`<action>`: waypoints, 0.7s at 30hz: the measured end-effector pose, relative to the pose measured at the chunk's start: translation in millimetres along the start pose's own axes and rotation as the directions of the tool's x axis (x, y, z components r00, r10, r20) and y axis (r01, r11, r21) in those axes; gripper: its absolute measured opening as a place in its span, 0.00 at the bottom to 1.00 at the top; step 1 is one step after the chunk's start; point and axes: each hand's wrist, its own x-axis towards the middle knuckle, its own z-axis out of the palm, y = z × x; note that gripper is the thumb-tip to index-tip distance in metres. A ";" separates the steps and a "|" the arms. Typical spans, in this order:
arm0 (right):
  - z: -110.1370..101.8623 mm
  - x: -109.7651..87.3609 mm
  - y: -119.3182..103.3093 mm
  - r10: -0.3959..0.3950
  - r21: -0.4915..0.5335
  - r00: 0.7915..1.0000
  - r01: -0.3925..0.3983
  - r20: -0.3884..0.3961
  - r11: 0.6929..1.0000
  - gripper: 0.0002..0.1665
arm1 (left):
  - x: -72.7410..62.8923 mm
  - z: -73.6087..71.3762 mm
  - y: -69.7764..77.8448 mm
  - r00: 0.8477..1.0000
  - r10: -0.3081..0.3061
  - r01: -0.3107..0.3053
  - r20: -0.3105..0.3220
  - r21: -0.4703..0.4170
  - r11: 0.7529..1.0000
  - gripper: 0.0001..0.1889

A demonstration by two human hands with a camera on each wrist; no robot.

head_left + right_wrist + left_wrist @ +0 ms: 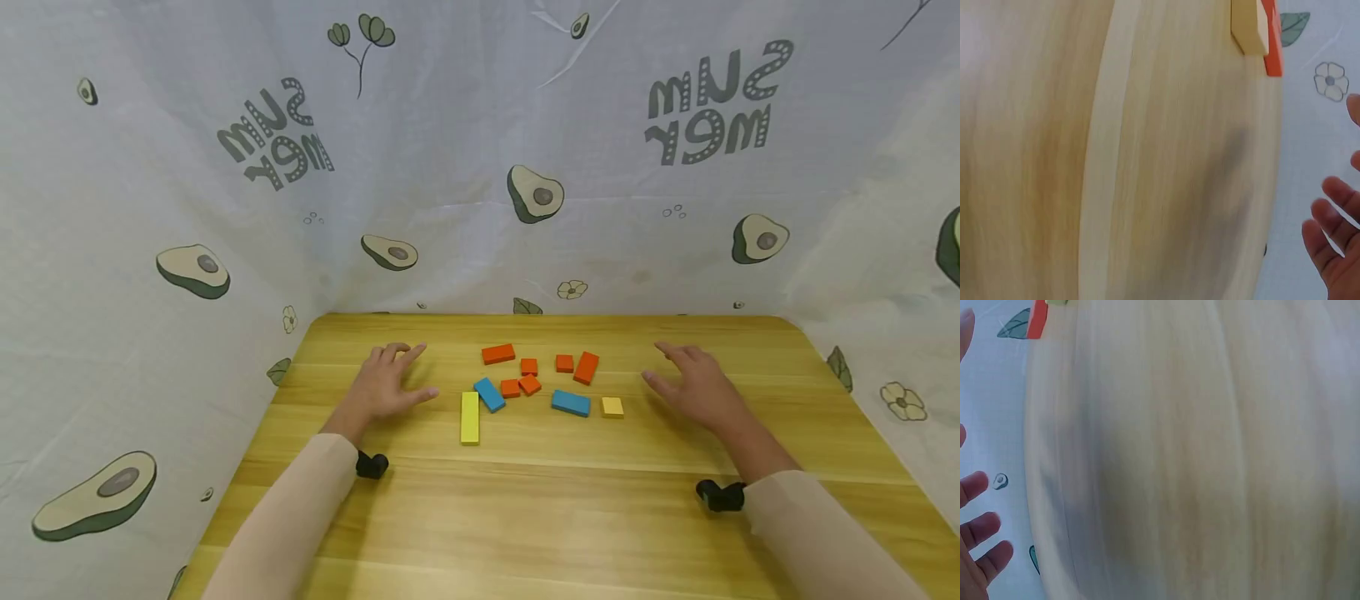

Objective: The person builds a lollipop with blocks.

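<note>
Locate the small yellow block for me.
In the head view, the small yellow block lies right of centre, between a blue block on its left and the right hand.

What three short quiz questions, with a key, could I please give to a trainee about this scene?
1. How many blue blocks lie on the table?
2. True or false: the left grip touches no block.
3. Fill in: in the head view, the small block nearest the right grip is ____.

Key: 1. Two. 2. True. 3. Yellow.
</note>
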 end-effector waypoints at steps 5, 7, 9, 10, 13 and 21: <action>9.8 -2.9 -9.6 -0.026 0.060 0.999 0.024 0.041 0.998 0.41 | -5.6 3.7 9.8 1.000 0.016 -0.016 0.000 -0.051 0.999 0.47; 14.6 -3.3 -12.5 -0.036 0.069 0.998 0.032 0.056 0.997 0.39 | -7.7 6.4 13.8 1.000 0.018 -0.017 0.015 -0.071 0.997 0.47; 19.2 -3.4 -15.0 -0.046 0.073 0.997 0.041 0.065 0.997 0.39 | -9.8 8.9 18.0 0.999 0.024 -0.022 0.032 -0.089 0.996 0.47; 21.3 -3.4 -16.4 -0.054 0.074 0.996 0.049 0.070 0.996 0.38 | -10.5 10.3 20.0 0.999 0.030 -0.026 0.040 -0.096 0.995 0.47; 27.4 -3.1 -19.2 -0.058 0.086 0.995 0.050 0.085 0.995 0.38 | -12.3 13.3 26.0 0.997 0.040 -0.031 0.067 -0.134 0.991 0.46; 41.4 -4.0 -24.7 -0.067 0.182 0.987 0.040 0.148 0.982 0.35 | -13.0 21.8 40.2 0.983 0.097 -0.048 0.159 -0.285 0.957 0.47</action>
